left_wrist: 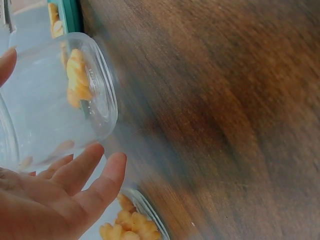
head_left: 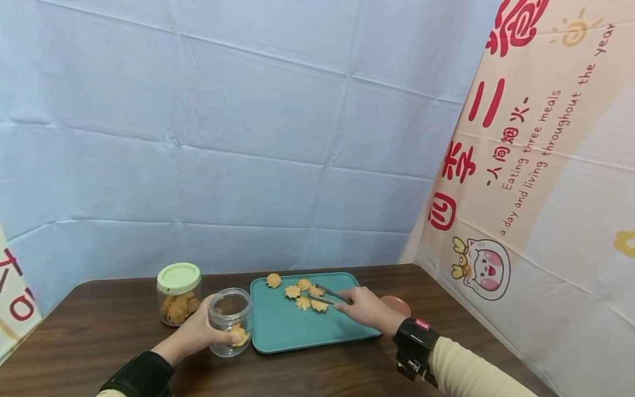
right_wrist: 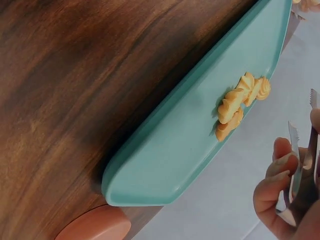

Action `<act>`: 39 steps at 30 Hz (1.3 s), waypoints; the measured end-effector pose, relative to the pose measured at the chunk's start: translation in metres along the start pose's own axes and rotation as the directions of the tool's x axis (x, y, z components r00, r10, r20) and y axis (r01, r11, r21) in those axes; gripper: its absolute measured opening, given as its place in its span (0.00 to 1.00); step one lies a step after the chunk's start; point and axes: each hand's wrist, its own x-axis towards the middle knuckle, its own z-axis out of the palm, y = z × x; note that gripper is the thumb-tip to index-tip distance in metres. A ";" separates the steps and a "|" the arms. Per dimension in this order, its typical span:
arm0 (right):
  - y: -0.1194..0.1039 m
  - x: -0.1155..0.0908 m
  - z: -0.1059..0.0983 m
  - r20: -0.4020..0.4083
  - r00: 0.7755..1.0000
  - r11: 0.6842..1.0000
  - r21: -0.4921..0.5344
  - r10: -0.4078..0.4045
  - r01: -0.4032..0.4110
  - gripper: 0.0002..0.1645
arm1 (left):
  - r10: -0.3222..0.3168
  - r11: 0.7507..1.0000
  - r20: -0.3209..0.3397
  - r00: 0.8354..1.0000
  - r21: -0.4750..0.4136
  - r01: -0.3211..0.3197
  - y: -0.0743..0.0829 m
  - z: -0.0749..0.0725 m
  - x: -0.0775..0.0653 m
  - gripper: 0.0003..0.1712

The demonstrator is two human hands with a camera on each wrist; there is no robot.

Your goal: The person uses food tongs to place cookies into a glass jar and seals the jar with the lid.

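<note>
My left hand (head_left: pixel 198 330) grips a lidless clear jar (head_left: pixel 229 314) at the tray's left edge. One swirled cookie (head_left: pixel 240 335) lies low inside it; in the left wrist view the cookie (left_wrist: pixel 78 77) shows through the wall near the base. My right hand (head_left: pixel 369 310) holds metal tongs (head_left: pixel 335 294) over the teal tray (head_left: pixel 292 333). Their arms are spread apart, with nothing between the serrated tips in the right wrist view. Several golden cookies (head_left: pixel 303 302) are grouped beneath and beside the tips, while another cookie (head_left: pixel 273 280) sits at the tray's back left corner.
Left of the held jar stands a second jar (head_left: pixel 179 278) with a pale green lid and cookies inside. A round pinkish-brown object (head_left: pixel 397 304) lies by the tray's right side, partly behind my right hand. Fabric walls (head_left: pixel 223 165) border the dark wooden table (head_left: pixel 99 331).
</note>
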 end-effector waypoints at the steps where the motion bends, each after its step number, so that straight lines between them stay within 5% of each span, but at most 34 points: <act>1: 0.000 0.000 0.001 0.001 1.000 1.000 -0.002 0.007 -0.007 0.23 | 0.000 1.000 -0.001 1.000 0.001 0.000 0.000 0.000 0.000 0.60; 30: 0.020 0.010 0.022 -0.007 0.997 0.992 -0.096 0.079 -0.079 0.23 | 0.011 1.000 0.002 1.000 -0.008 -0.011 -0.001 0.000 0.000 0.59; 39: 0.026 0.017 0.029 -0.007 0.998 0.977 -0.207 0.055 -0.055 0.23 | 0.021 1.000 0.005 1.000 -0.017 -0.021 -0.002 0.000 0.000 0.59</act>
